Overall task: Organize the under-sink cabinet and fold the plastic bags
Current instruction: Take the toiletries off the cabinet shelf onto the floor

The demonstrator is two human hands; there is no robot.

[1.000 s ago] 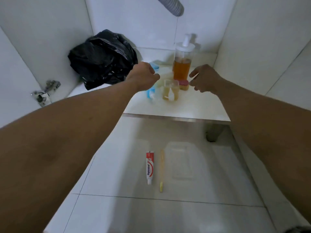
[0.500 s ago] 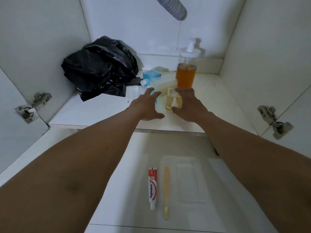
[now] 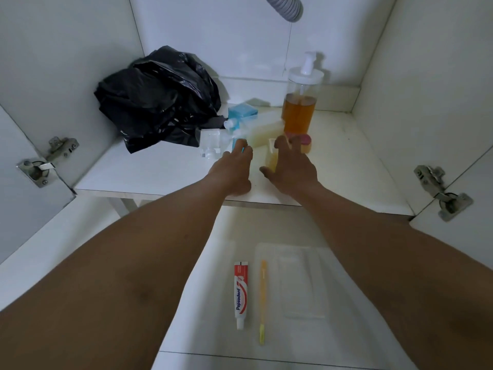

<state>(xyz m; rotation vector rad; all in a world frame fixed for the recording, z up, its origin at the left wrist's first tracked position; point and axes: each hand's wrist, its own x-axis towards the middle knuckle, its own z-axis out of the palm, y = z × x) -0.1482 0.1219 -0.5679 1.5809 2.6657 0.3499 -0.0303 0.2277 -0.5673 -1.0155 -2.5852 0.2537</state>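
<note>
Both spread open, left hand (image 3: 232, 169) hovers by blue bottle (image 3: 235, 143), right hand (image 3: 291, 169) flanks yellow bottle (image 3: 272, 159).

**Under-sink surfaces, quick rundown**

The black bag (image 3: 160, 100) is thin, crinkly plastic and pretty shiny. The pump bottle (image 3: 300, 110) is clear, smooth plastic. The cabinet shelf (image 3: 160, 174) is smooth white board with a low sheen. The hinges (image 3: 42, 164) are bare metal, the hose (image 3: 285, 5) is ribbed grey plastic, and the floor tiles (image 3: 202, 263) are glossy.
</note>
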